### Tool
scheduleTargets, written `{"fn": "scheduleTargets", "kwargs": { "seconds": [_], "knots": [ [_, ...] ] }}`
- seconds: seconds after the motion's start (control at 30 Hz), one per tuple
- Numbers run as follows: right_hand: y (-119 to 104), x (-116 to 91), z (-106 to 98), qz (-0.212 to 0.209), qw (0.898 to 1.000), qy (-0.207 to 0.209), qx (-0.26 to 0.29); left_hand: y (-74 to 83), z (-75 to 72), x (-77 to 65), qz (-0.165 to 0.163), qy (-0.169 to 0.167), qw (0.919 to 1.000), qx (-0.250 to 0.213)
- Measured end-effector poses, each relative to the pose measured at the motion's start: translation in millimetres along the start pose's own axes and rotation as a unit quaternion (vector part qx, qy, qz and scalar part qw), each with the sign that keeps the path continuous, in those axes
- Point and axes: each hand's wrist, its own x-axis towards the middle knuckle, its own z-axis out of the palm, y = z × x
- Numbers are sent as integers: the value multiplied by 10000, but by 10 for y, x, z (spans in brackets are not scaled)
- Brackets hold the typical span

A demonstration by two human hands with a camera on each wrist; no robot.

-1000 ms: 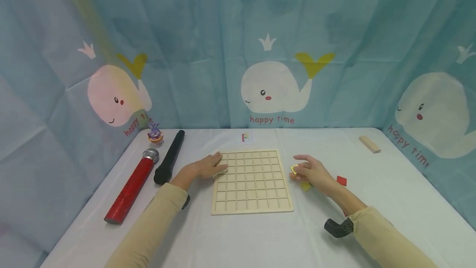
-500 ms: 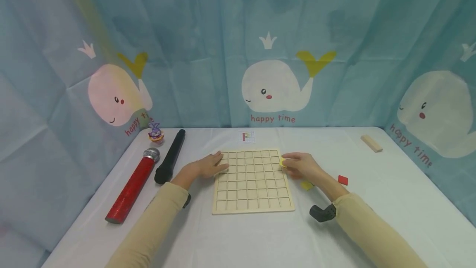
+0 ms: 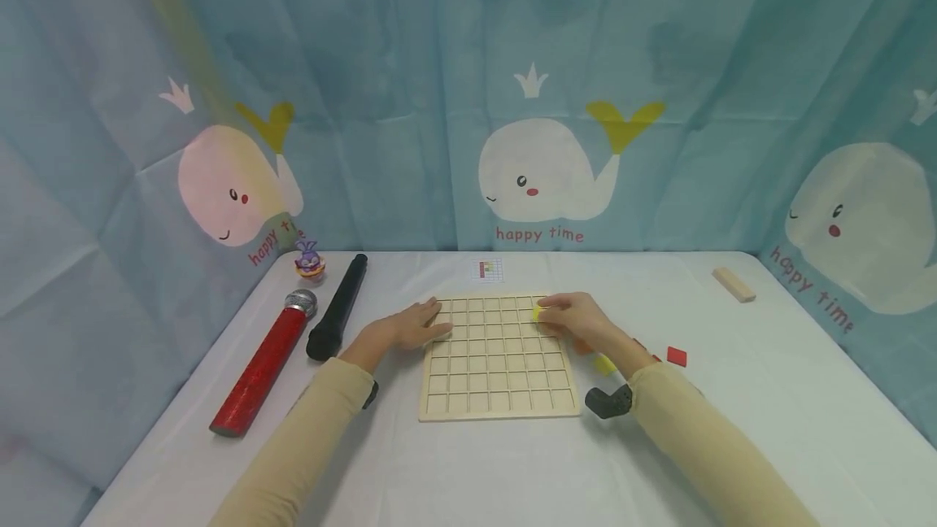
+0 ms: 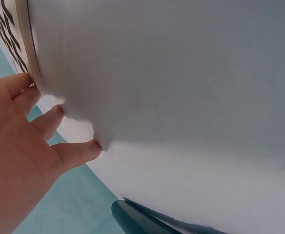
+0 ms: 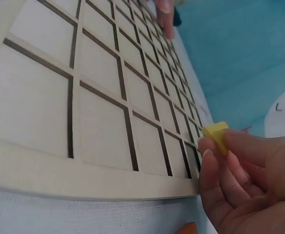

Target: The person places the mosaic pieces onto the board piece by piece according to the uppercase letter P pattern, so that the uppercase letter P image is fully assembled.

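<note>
Lying flat on a white-covered desk (image 3: 505, 470), a wooden grid board (image 3: 496, 358).
Left of it lie a red microphone (image 3: 263, 364) and a black microphone (image 3: 338, 307); the left hand (image 3: 408, 327), its grip released and fingers spread, rests on the board's left edge, toward the far corner; the right hand's (image 3: 581, 319) grip pinches a yellow tile (image 5: 215, 130) over the board's far right corner, contact unclear; right of the board lies a red tile (image 3: 677, 357).

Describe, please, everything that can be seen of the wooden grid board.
The grid board looks wooden, pale and roughly square, with thin ridges forming shallow cells inside a plain border. It lies flat on the white table. The left hand touches its left edge; the right hand holds a yellow piece near its far right corner.
</note>
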Motion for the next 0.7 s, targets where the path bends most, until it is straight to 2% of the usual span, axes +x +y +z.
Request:
{"fn": "scheduleTargets", "kwargs": {
  "seconds": [0.23,0.53,0.7],
  "knots": [
    [-15,89,46,184,9990,48,411,14,-8,-27,-49,-5,10000,-48],
    [-77,131,99,230,9995,186,-52,3,-17,-24,102,-31,9999,-125],
    [-105,138,156,245,9994,227,-34,-5,-17,-3,173,-34,9998,-124]
  ]
}}
